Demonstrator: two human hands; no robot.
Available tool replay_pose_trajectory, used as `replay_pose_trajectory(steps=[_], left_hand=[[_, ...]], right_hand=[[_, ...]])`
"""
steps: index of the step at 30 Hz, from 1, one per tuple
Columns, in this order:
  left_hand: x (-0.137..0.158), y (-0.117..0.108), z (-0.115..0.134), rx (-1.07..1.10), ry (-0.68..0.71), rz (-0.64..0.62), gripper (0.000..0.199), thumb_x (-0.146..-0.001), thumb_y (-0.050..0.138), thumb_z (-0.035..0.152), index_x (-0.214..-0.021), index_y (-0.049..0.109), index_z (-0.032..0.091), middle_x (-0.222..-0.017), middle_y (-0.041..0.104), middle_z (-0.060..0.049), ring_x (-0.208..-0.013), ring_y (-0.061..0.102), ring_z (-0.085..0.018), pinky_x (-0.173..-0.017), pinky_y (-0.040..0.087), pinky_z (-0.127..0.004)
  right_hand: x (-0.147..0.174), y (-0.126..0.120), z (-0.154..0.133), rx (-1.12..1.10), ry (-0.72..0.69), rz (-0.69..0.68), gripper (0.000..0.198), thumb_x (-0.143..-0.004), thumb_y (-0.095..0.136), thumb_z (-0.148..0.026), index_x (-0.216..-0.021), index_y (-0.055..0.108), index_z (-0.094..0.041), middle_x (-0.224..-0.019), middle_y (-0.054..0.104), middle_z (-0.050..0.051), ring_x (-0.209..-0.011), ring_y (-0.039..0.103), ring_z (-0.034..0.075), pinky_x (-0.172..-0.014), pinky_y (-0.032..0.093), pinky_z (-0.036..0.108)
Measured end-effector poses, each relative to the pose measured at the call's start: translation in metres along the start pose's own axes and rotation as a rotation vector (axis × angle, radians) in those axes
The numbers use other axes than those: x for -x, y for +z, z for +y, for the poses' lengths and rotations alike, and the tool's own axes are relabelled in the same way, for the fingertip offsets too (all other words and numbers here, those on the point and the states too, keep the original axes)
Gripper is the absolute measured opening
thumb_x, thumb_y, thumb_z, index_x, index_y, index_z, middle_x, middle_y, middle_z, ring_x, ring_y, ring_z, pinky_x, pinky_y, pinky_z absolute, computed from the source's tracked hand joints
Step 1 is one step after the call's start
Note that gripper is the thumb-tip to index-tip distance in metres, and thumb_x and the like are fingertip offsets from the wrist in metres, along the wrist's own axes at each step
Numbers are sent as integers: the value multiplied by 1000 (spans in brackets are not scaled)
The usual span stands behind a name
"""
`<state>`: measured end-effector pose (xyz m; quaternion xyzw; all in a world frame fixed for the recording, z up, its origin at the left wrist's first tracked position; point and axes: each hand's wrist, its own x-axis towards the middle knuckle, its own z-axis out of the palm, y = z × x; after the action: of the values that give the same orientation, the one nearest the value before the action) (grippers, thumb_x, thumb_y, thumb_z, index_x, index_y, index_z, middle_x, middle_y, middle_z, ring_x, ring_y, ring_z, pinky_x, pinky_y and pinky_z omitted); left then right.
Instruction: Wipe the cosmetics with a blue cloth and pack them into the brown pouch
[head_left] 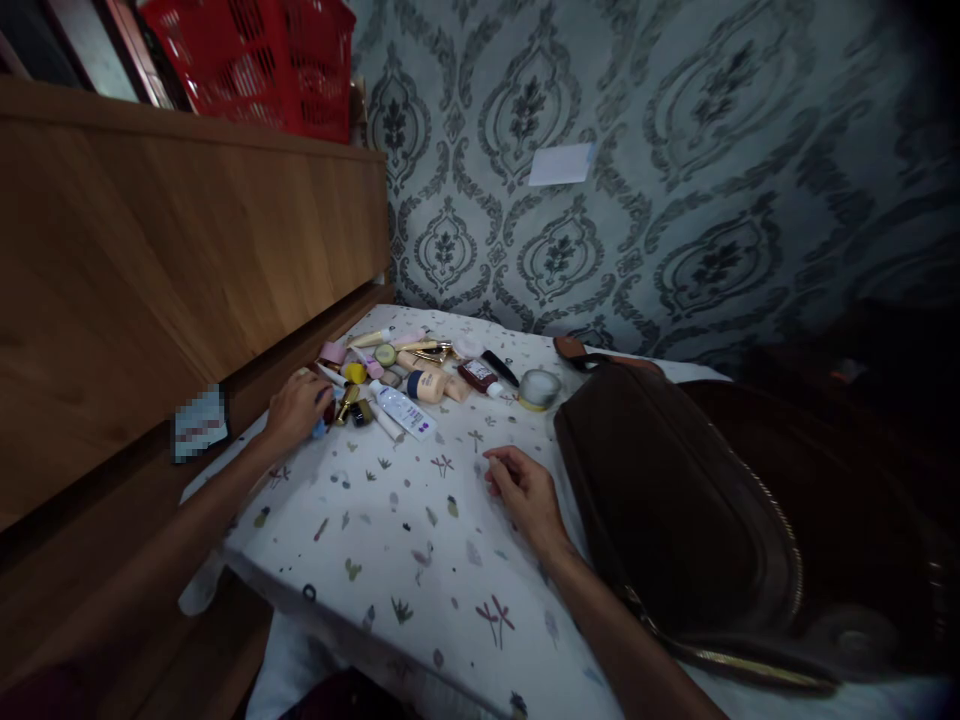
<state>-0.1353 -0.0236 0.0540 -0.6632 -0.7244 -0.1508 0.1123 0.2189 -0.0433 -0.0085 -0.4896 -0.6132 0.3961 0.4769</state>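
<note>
My left hand (300,410) is at the left edge of a pile of cosmetics, its fingers curled down over small items. A bit of blue and dark red shows by its fingertips; what it grips is hidden. Close to it lie a gold tube (346,405), a dark bottle cap (361,413) and a yellow item (355,373). A white tube with purple marks (403,410) lies in front of a beige bottle with a dark band (426,386). My right hand (529,495) is over the cloth, left of the bag, fingers curled together with nothing visible in them.
A large brown bag (660,500) with a zip fills the right side. A round clear jar (538,388), a dark red bottle (478,376) and a black comb-like item (499,368) lie behind. A wooden cabinet (187,240) bearing a red basket (262,70) stands left.
</note>
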Motion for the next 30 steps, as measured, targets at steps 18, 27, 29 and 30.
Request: replay_pose_trajectory(steps=[18, 27, 29, 30], left_hand=[[85, -4, 28, 366, 106, -129, 49, -94, 40, 58, -110, 66, 20, -109, 69, -10, -105, 60, -29, -90, 46, -41], [74, 1, 94, 645, 276, -260, 34, -93, 44, 46, -85, 64, 19, -88, 66, -6, -87, 63, -23, -80, 46, -34], [70, 6, 115, 700, 323, -278, 33, -92, 44, 44, -81, 63, 19, -84, 65, -5, -84, 62, -22, -78, 45, -33], [68, 9, 125, 722, 345, -276, 32, -92, 44, 43, -79, 62, 19, -82, 65, -5, -83, 62, -22, -77, 45, -33]], right_hand=[[16, 5, -14, 367, -229, -124, 27, -90, 48, -36, -93, 68, -19, -62, 60, 0, -54, 52, 15, -55, 40, 27], [22, 7, -19, 418, -331, -312, 20, -87, 56, -28, -101, 69, -20, -76, 67, 1, -64, 58, 15, -62, 45, 26], [23, 6, -19, 424, -389, -359, 26, -85, 64, -32, -109, 67, -21, -87, 68, 3, -74, 62, 17, -69, 48, 28], [23, 6, -19, 422, -414, -375, 32, -84, 68, -36, -112, 65, -21, -92, 68, 4, -80, 63, 18, -73, 49, 30]])
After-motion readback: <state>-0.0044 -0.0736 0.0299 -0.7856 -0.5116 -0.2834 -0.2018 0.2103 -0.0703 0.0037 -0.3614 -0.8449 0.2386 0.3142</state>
